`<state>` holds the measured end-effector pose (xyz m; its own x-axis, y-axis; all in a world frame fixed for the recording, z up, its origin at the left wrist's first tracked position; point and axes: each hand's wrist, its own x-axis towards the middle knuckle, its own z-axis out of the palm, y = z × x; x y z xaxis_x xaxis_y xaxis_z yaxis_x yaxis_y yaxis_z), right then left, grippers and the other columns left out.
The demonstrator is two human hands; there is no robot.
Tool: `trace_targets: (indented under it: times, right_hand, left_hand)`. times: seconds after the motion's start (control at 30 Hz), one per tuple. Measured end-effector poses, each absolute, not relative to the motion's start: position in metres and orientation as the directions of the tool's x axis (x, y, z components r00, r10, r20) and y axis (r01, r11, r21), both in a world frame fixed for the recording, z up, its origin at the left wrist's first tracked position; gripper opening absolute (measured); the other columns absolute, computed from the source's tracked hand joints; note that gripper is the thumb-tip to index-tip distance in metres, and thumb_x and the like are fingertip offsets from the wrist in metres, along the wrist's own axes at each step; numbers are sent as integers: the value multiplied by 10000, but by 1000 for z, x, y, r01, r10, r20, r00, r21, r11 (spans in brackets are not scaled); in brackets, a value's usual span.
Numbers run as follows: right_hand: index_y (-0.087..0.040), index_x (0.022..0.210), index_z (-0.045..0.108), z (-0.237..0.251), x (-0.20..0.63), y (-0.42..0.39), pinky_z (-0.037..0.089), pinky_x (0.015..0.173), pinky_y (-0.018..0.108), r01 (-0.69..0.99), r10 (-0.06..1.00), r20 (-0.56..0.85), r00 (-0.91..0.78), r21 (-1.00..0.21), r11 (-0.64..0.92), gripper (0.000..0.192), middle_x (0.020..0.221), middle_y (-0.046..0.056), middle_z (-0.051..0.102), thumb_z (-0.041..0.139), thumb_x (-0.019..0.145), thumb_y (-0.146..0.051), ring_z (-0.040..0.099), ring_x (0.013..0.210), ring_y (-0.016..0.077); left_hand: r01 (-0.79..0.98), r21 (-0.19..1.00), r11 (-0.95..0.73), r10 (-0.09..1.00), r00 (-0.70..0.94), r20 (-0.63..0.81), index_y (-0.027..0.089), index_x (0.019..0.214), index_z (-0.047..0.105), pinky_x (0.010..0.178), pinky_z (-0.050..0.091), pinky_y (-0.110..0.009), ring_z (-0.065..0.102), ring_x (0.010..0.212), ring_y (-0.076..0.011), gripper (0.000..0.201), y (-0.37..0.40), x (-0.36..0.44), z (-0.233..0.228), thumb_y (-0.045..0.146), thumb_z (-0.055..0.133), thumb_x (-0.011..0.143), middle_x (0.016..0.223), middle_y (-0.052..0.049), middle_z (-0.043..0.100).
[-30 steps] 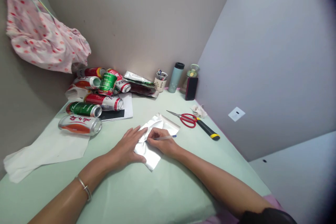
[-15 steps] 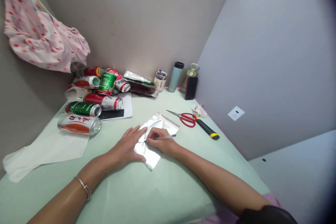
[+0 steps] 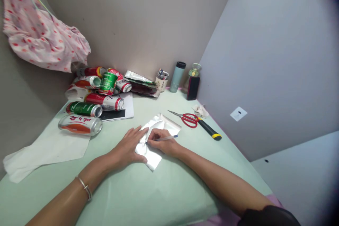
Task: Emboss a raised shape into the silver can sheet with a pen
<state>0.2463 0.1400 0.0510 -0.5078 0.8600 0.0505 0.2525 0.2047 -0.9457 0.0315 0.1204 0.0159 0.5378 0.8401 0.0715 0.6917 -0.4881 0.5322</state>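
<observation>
A creased silvery sheet (image 3: 154,159) lies on the pale green table in front of me. My left hand (image 3: 131,145) rests flat across its left edge with the fingers spread, pressing on it. My right hand (image 3: 163,140) pinches a ballpoint pen (image 3: 167,137) with a clear barrel and blue end cap, its tip down at the middle of the sheet. The exact point of contact is partly hidden by my fingers. Right of the sheet are red-handled scissors (image 3: 189,120), beside a black and yellow utility knife (image 3: 209,129).
Several drink cans (image 3: 80,125) are heaped at the left back over papers. White paper (image 3: 50,153) lies at left. Foil pouches (image 3: 141,84), a pen cup (image 3: 161,82), a tumbler (image 3: 177,77) and a phone (image 3: 193,88) stand along the wall. Crumpled tissue (image 3: 200,111) sits near the scissors.
Almost nothing differs. Both hands, the pen and the sheet keep their places; the view has shifted very slightly.
</observation>
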Motion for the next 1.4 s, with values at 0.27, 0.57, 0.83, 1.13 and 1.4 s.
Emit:
trace_targets:
  times: [0.27, 0.57, 0.83, 1.13, 1.4]
  right_hand:
    - [-179, 687, 621, 52, 246, 140, 372, 560, 221, 236, 842, 61, -535, -947, 218, 70, 690, -18, 585, 656, 743, -158, 500, 644, 121]
    - [-182, 690, 620, 50, 247, 141, 377, 569, 225, 223, 829, 69, -555, -948, 228, 73, 695, -17, 581, 656, 747, -155, 497, 649, 122]
    - [-177, 691, 604, 54, 246, 139, 378, 572, 227, 216, 825, 63, -561, -951, 220, 73, 695, -20, 569, 644, 750, -160, 492, 644, 118]
    - [-177, 696, 608, 55, 247, 138, 382, 570, 221, 216, 812, 68, -580, -948, 233, 78, 696, -19, 562, 644, 750, -134, 490, 650, 118]
    - [-174, 700, 615, 54, 248, 138, 389, 578, 222, 216, 802, 74, -592, -945, 247, 84, 710, -17, 571, 654, 753, -122, 503, 658, 118]
  left_hand:
    - [693, 537, -481, 843, 534, 66, 317, 1580, 175, 1232, 111, -568, 141, 1527, -353, 1119, 120, 32, 17, 573, 816, 698, 1644, -74, 271]
    - [694, 541, -476, 844, 534, 58, 309, 1579, 182, 1237, 101, -553, 132, 1531, -337, 1112, 120, 31, 18, 595, 804, 703, 1646, -66, 267]
    - [696, 543, -470, 846, 530, 52, 306, 1580, 177, 1237, 103, -547, 121, 1534, -333, 1111, 119, 31, 19, 592, 803, 708, 1650, -69, 256]
    - [690, 537, -485, 838, 543, 58, 288, 1580, 178, 1244, 79, -523, 116, 1536, -315, 1109, 120, 30, 17, 584, 807, 716, 1649, -70, 259]
    - [691, 529, -492, 836, 545, 66, 297, 1579, 169, 1241, 86, -535, 125, 1535, -314, 1130, 122, 29, 12, 618, 807, 703, 1648, -71, 261]
